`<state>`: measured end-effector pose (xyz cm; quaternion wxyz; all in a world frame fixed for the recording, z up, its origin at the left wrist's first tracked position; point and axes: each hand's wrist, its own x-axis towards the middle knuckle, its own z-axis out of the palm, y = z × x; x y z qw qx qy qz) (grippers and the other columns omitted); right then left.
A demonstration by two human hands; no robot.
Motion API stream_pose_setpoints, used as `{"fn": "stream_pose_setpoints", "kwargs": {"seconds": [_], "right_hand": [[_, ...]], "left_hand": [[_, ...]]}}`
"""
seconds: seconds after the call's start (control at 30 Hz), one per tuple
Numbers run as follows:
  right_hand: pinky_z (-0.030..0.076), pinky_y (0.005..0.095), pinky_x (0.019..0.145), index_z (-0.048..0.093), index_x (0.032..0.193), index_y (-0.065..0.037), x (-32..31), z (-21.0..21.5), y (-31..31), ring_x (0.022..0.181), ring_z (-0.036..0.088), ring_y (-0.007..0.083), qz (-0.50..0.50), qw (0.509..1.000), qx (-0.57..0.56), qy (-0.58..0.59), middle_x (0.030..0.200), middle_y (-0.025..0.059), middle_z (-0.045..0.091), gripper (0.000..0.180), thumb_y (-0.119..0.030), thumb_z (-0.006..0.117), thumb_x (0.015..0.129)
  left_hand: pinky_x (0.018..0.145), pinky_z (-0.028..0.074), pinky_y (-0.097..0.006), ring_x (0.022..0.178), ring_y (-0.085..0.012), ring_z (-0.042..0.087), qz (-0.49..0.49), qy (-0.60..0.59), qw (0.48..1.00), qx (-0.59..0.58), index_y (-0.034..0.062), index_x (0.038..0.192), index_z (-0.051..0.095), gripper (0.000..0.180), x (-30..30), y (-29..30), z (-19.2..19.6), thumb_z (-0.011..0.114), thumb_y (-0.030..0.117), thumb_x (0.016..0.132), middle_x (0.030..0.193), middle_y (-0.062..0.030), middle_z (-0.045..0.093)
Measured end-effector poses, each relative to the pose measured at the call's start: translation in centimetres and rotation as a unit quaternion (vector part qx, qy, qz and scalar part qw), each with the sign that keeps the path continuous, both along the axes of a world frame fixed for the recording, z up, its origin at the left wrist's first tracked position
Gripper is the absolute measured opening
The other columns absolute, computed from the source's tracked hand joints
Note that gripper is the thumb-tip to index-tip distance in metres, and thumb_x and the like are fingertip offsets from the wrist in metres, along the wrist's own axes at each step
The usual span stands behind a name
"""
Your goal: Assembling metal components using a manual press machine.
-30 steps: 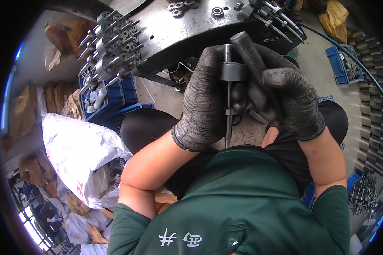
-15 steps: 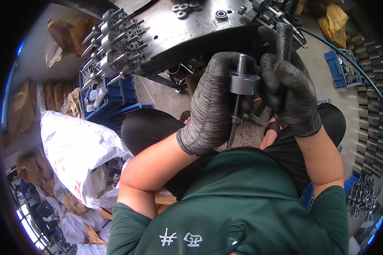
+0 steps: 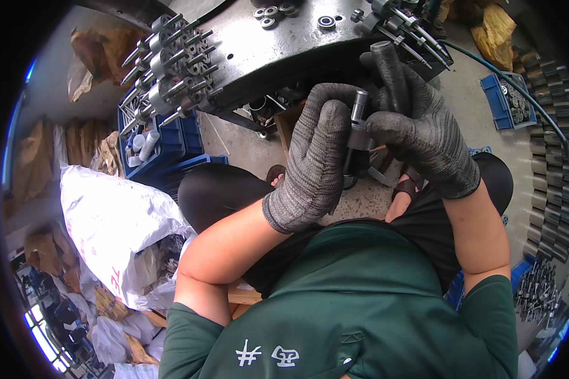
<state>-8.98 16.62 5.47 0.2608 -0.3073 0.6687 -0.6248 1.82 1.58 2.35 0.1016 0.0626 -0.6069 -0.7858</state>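
Note:
A metal rotor shaft (image 3: 359, 112), with a thick round collar (image 3: 359, 137) partly covered by fingers, stands slightly tilted between my gloved hands. My left hand (image 3: 311, 158), in a grey-black knit glove, is closed around its left side, the thumb raised along it. In my right hand (image 3: 431, 142), also gloved, is a dark cylindrical metal bar (image 3: 391, 76) that slants up to the left. The right thumb reaches across to the collar. The lower end of the shaft is mostly hidden.
A metal workbench (image 3: 284, 47) ahead carries rows of rotor shafts (image 3: 171, 72) at left, more shafts (image 3: 401, 28) at right, and several bearings (image 3: 327, 23). Blue crates (image 3: 161, 148) and a white sack (image 3: 117, 221) stand left. A blue bin (image 3: 509, 101) and stacked metal cylinders (image 3: 544, 164) are right.
The rotor shaft has turned and its collar is more covered. My right thumb has come over to it. The dark bar now leans left instead of standing straight. My left thumb has risen.

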Motion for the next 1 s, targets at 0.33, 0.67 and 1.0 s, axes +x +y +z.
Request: {"fn": "stream_pose_setpoints", "kwargs": {"seconds": [0.33,0.67,1.0], "right_hand": [[0.054,0.0239,0.068,0.042,0.154,-0.008,-1.3,-2.5,1.1,0.075,0.062,0.0107,-0.045,0.985,0.013,-0.168,0.096,0.0061,0.066,0.069,-0.024,0.067,0.092],[0.052,0.0219,0.077,0.058,0.137,0.003,-3.0,-4.3,-0.3,0.083,0.062,0.0077,0.028,0.991,0.098,-0.083,0.111,0.0067,0.07,0.044,-0.003,0.06,0.093],[0.052,0.0413,0.101,0.067,0.131,-0.011,-9.2,-2.9,-13.1,0.113,0.068,0.0332,0.057,0.907,0.31,0.281,0.12,0.0219,0.07,0.046,-0.023,0.058,0.088]], "left_hand": [[0.06,0.052,-0.024,0.068,-0.0107,0.06,0.016,0.014,0.979,0.204,0.0071,0.124,0.057,0.05,-0.6,-1.7,1.8,0.046,0.052,0.105,0.108,-0.0096,0.066],[0.058,0.054,-0.028,0.068,-0.0143,0.061,0.162,-0.008,0.931,0.326,0.0077,0.118,0.06,0.03,-2.8,-7.1,0.3,0.061,0.022,0.091,0.088,-0.0054,0.064],[0.072,0.058,-0.036,0.081,-0.0208,0.066,0.228,-0.023,0.882,0.412,0.0102,0.117,0.057,0.023,-3.9,-8.1,-1.5,0.059,0.016,0.095,0.095,-0.0095,0.065]]}}
